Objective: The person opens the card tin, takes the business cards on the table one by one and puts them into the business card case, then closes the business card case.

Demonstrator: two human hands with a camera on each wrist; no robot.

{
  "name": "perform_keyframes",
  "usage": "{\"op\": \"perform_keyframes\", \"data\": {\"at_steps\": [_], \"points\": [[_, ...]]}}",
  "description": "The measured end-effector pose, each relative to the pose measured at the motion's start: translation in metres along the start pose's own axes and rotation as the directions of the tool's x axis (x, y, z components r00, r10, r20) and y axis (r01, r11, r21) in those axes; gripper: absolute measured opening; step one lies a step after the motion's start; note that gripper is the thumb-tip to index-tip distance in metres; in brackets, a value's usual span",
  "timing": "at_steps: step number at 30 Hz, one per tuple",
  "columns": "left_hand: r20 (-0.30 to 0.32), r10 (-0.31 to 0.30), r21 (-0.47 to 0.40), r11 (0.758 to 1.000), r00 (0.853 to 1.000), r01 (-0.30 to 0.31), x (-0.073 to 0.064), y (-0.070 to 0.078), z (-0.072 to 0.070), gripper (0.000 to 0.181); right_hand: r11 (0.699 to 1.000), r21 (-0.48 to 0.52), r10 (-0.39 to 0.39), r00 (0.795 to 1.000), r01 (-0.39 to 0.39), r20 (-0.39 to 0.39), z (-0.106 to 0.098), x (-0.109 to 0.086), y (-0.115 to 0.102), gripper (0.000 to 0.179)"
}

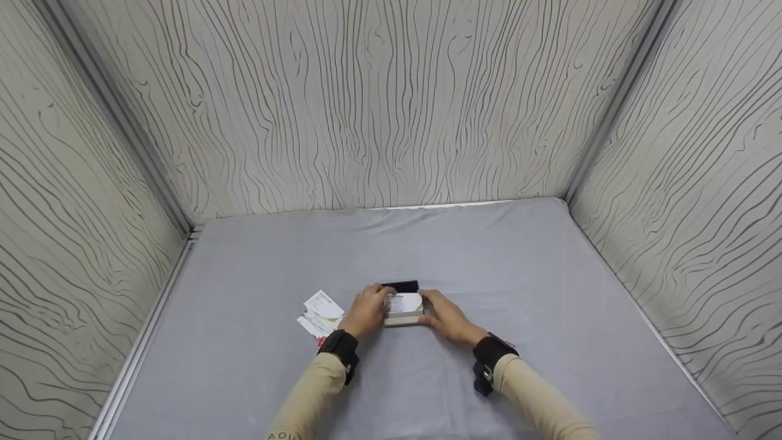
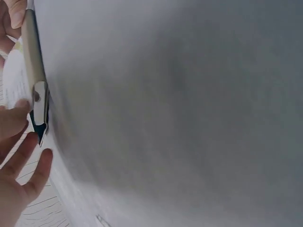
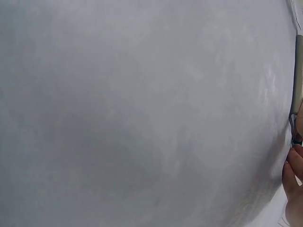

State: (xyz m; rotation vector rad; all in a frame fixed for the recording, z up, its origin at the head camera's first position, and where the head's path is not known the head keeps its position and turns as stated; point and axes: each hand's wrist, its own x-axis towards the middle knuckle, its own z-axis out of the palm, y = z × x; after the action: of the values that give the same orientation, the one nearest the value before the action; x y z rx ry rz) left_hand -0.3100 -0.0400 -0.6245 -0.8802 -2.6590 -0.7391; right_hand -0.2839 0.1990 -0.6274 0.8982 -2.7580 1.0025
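A small card case (image 1: pixel 403 321) with a beige outside, metal side fittings and a dark inner lid (image 1: pixel 401 286) lies open on the cloth, between both hands. White business cards (image 1: pixel 403 303) with a yellow curve in one corner sit in it. My left hand (image 1: pixel 365 310) grips the case's left side, its thumb near the cards in the left wrist view. On the right side, my right hand (image 1: pixel 451 319) holds the case between thumb and fingers. The right wrist view catches only the case's beige edge (image 3: pixel 298 75) and part of the right hand (image 3: pixel 294 189).
Several loose white cards (image 1: pixel 322 305) lie overlapping on the grey cloth (image 1: pixel 256 366), left of the left hand. Wood-grain patterned walls (image 1: pixel 379 110) enclose the table at the back and both sides, with metal posts (image 1: pixel 122 122) at the corners.
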Motion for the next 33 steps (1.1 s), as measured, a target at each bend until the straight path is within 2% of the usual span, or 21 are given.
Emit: {"op": "perform_keyframes", "data": {"at_steps": [5, 10, 15, 24, 33], "points": [[0.041, 0.012, 0.039, 0.999, 0.999, -0.013, -0.005, 0.001, -0.001, 0.020, 0.998, -0.020, -0.052, 0.998, 0.051, -0.020, 0.001, 0.001, 0.000, 0.042], [0.046, 0.007, 0.055, 0.998, 0.999, -0.009, -0.006, 0.002, -0.002, 0.017, 0.999, -0.028, -0.023, 1.000, 0.022, -0.018, 0.003, 0.002, 0.001, 0.047], [0.042, 0.017, 0.064, 0.998, 0.999, -0.019, -0.008, 0.002, -0.003, 0.016, 0.998, -0.058, -0.040, 0.999, 0.038, -0.020, 0.005, 0.002, 0.002, 0.047], [0.038, 0.045, -0.001, 0.999, 0.998, -0.045, -0.010, 0.004, -0.008, 0.023, 0.999, -0.030, -0.041, 0.998, 0.040, -0.042, 0.005, 0.002, 0.003, 0.043], [0.021, 0.070, -0.049, 0.996, 0.997, -0.069, -0.012, 0.004, -0.008, 0.028, 0.999, -0.032, -0.014, 1.000, 0.014, -0.013, 0.003, 0.001, 0.002, 0.044]]}}
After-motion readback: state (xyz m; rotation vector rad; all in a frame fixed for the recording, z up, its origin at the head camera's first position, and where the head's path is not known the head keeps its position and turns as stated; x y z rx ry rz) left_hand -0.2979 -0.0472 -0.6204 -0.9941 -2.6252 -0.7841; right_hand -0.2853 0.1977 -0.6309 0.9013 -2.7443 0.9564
